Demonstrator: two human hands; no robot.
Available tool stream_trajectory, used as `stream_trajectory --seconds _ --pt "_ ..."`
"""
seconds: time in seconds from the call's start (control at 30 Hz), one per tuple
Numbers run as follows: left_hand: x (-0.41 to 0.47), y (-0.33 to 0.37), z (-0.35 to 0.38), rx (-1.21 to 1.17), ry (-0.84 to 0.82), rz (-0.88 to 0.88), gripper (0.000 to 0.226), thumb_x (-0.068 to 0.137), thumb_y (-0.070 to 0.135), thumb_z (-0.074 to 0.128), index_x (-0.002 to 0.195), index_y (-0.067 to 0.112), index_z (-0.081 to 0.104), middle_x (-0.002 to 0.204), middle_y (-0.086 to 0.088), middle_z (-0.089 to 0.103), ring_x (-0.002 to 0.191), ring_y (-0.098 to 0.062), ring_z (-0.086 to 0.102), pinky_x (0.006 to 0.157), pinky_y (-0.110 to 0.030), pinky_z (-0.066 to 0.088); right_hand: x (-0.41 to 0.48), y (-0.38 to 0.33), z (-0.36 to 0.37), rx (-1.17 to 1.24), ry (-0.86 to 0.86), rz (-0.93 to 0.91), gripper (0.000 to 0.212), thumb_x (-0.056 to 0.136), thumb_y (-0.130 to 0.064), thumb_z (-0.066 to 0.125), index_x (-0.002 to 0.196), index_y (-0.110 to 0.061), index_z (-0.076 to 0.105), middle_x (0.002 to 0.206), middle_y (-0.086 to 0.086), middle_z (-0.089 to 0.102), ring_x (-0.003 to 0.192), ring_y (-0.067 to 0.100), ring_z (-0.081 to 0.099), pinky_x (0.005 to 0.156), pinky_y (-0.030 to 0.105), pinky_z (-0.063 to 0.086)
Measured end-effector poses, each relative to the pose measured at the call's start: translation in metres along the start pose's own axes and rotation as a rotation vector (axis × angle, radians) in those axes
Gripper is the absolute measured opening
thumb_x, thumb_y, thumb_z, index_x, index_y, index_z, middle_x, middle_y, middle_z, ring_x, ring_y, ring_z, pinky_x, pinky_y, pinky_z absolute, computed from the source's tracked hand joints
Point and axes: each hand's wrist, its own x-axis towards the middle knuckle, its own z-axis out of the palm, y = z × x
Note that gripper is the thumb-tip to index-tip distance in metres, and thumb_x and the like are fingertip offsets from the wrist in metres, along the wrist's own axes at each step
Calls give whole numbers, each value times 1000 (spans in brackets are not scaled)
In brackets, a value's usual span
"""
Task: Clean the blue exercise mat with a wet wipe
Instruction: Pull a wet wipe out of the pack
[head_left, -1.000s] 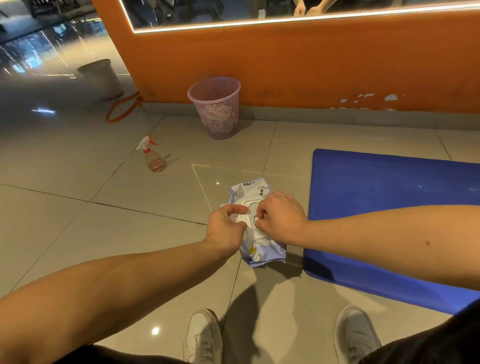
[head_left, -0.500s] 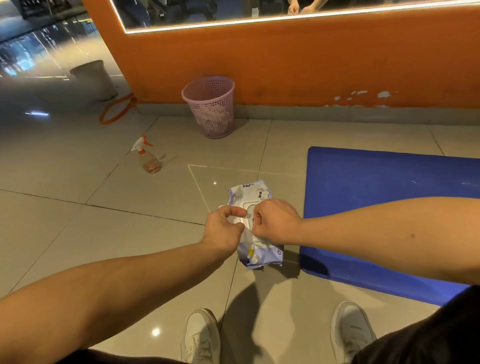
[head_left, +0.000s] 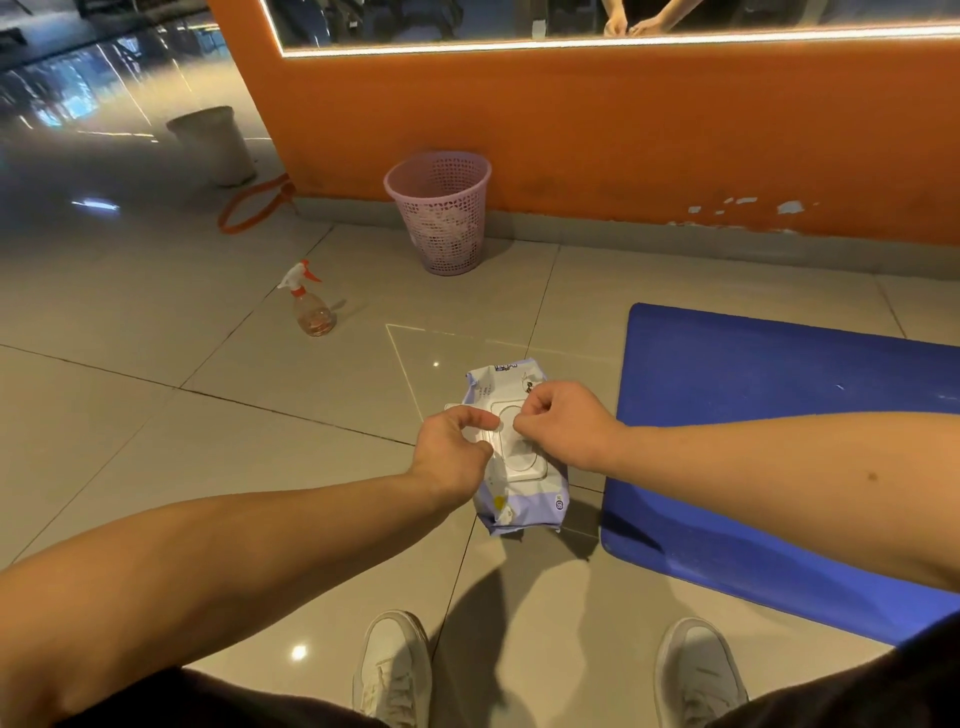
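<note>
Glossy floor tiles (head_left: 156, 415); matt blue mat (head_left: 779, 415); shiny plastic wipe pack (head_left: 519, 499) (lid (head_left: 522, 460) probably rigid plastic); latticed plastic basket (head_left: 441, 208).

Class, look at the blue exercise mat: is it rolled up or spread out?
Spread out: the mat lies flat on the tiled floor.

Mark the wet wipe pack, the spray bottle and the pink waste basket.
wet wipe pack (head_left: 530, 504): head view, its printed lower end, nearest the shoes.
spray bottle (head_left: 313, 317): head view, its clear rounded body.
pink waste basket (head_left: 441, 223): head view, its perforated front wall.
</note>
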Motion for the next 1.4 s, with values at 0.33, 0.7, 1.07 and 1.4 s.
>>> stream_trajectory --seconds 0.33,0.7,1.07,1.4 --pt "-1 2 0 -43 15 2 35 86 -9 59 92 23 71 112 -3 68 47 -5 50 42 -15 38 0 8 13 -167 -53 -9 26 74 -18 87 84 -22 64 72 -4 70 71 15 69 74 40 60" --pt "2 3 -4 -56 12 -26 30 88 -8 59 95 19 69 110 -5 66 34 -6 42 38 -18 34 0 13 10 138 67 122 14 85 -4 77 83 -15 68 73 6 66 65 17 62 62 29 54" --pt "1 12 -4 -41 0 1 29 88 -7 61 98 19 69 125 -5 61 80 -28 70 40 -13 39 0 9 7 216 117 123 14 85 0 63 76 -10 66 72 6 65 70 21 60 67 34 53" --pt "5 11 -3 39 32 8 28 88 -1 63 92 26 70 116 -2 66 102 -35 67 48 -13 45 -7 -6 -1 386 112 142 13 81 8 61 75 -2 65 62 9 60 54 16 53 49 24 45"
